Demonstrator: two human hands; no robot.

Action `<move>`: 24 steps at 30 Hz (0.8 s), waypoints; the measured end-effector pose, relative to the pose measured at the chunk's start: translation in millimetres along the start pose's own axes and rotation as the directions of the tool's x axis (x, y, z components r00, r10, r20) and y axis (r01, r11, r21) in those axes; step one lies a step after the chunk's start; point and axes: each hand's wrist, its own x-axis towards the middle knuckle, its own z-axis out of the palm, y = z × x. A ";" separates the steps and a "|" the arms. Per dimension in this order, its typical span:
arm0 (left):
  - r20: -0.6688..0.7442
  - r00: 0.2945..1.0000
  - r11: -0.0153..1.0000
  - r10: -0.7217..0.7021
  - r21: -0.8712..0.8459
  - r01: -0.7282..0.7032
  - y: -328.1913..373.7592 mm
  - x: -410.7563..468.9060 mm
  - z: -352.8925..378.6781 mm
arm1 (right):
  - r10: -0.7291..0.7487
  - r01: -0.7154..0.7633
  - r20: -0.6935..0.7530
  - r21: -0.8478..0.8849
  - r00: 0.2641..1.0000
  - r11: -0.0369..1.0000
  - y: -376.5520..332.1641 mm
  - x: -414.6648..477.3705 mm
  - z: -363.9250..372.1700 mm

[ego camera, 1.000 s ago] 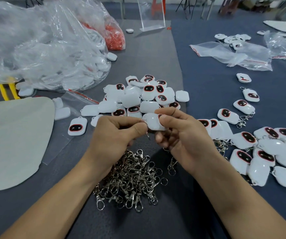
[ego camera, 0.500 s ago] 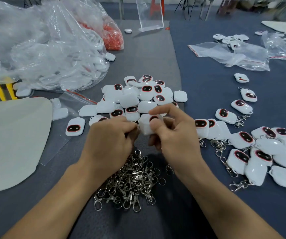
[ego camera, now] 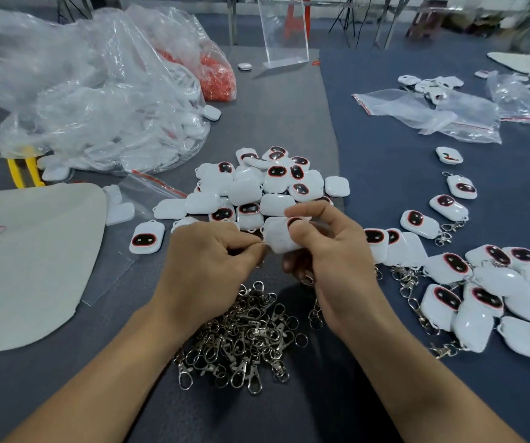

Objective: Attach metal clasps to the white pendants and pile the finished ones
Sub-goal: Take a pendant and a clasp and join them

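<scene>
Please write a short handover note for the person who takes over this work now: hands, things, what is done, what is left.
Hands: right hand grips one white pendant; left hand pinches its left edge, any clasp there is hidden.
Things: loose clasps lie heaped below the hands, bare pendants behind them.
Done: finished pile on the right, on blue cloth.
Left: clasp this pendant, then the bare pile.

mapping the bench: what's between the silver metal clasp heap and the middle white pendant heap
Head view: right hand holding one white pendant, left hand pinching at its edge.
</scene>
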 end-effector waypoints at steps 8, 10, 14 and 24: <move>-0.017 1.000 1.000 -0.020 0.007 0.020 -4.2 -1.6 3.5 | -0.001 0.000 -0.018 -0.055 1.000 0.998 0.0 1.3 3.2; 0.080 0.978 0.923 -0.192 -0.324 0.208 -4.0 2.4 4.6 | 0.153 -0.154 0.023 0.121 0.988 0.981 -5.2 4.1 0.9; 0.202 0.933 0.787 -0.297 -0.502 0.359 -1.6 5.0 5.7 | 0.212 -0.223 0.079 0.189 0.974 0.956 -6.6 6.1 -4.5; -0.146 0.929 0.878 0.340 0.403 -0.258 1.6 -5.4 2.0 | -0.076 0.077 0.009 -0.114 0.997 0.991 -4.0 -3.8 2.7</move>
